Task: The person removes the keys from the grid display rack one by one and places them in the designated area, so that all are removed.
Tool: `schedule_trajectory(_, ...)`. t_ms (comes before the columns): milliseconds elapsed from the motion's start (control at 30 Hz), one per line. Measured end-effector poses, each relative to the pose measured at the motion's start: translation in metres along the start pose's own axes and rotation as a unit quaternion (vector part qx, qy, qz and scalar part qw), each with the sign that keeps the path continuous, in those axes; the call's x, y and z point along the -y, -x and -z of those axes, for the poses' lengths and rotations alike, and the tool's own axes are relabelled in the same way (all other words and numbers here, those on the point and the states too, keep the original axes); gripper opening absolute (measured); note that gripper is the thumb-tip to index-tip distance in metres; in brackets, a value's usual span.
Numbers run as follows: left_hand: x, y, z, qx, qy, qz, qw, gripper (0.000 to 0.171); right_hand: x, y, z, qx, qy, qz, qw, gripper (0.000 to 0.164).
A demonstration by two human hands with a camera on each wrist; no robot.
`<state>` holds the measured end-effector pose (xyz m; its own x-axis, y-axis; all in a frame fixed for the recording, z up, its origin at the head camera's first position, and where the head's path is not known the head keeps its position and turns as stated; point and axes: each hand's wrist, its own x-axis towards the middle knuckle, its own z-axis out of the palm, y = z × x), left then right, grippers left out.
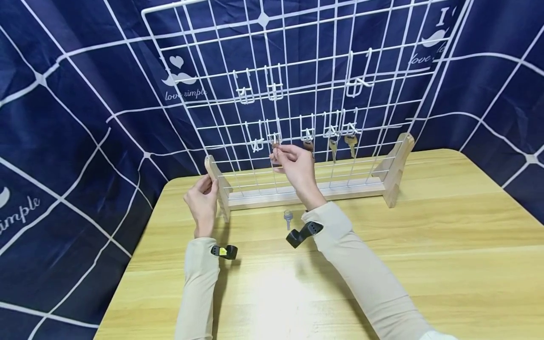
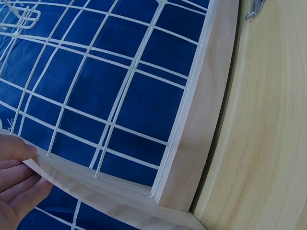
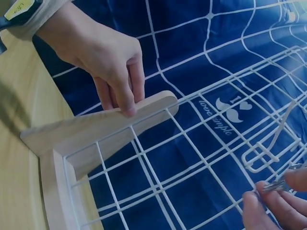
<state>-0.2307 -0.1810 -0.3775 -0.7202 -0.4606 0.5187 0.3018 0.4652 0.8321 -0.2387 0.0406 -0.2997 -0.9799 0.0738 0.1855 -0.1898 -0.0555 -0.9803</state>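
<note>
My left hand grips the upper edge of the wooden end support of a white wire grid rack, thumb on one side and fingers on the other. At a lower-row hook, my right hand pinches a small metal key between thumb and fingertips. The fingers cover most of this key, so whether it is on the hook cannot be told. On the table in front of the rack lies a loose silver key.
Further right, keys hang from lower-row hooks. Several bare hooks sit higher on the grid. The rack's other wooden end stands on the wooden table. Dark blue patterned cloth surrounds the table.
</note>
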Motion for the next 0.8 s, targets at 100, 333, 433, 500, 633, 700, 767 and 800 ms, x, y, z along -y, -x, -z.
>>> schedule_trajectory(100,0.0,0.0,-0.001,-0.002,-0.001,0.0,1.0,0.022,-0.003,0.001,0.0,-0.018,0.005,0.019,1.0,0.019)
schedule_trajectory(333,0.002,0.0,-0.001,-0.002,0.0,0.004,1.0,0.023,-0.003,0.003,0.001,-0.048,0.062,0.094,0.992,0.015)
schedule_trajectory(433,0.001,0.0,-0.001,0.002,-0.001,0.006,1.0,0.023,-0.001,0.004,0.001,-0.05,0.083,0.116,0.989,0.014)
schedule_trajectory(500,0.001,0.001,-0.002,0.004,-0.005,0.005,1.0,0.024,0.001,0.004,0.001,-0.043,0.083,0.12,0.988,0.015)
schedule_trajectory(633,0.0,0.002,-0.001,0.002,-0.012,-0.001,0.9999,0.023,0.004,0.004,0.001,-0.033,0.077,0.125,0.989,0.017)
schedule_trajectory(700,0.0,0.001,-0.001,0.0,-0.015,-0.003,0.9999,0.023,0.005,0.004,0.0,-0.034,0.077,0.13,0.988,0.018)
schedule_trajectory(767,0.0,0.001,-0.001,0.0,-0.014,-0.002,0.9999,0.023,0.007,0.003,0.0,-0.037,0.079,0.135,0.987,0.017)
schedule_trajectory(800,0.0,0.001,-0.001,0.0,-0.013,-0.002,0.9999,0.023,0.008,0.004,0.0,-0.038,0.083,0.136,0.986,0.017)
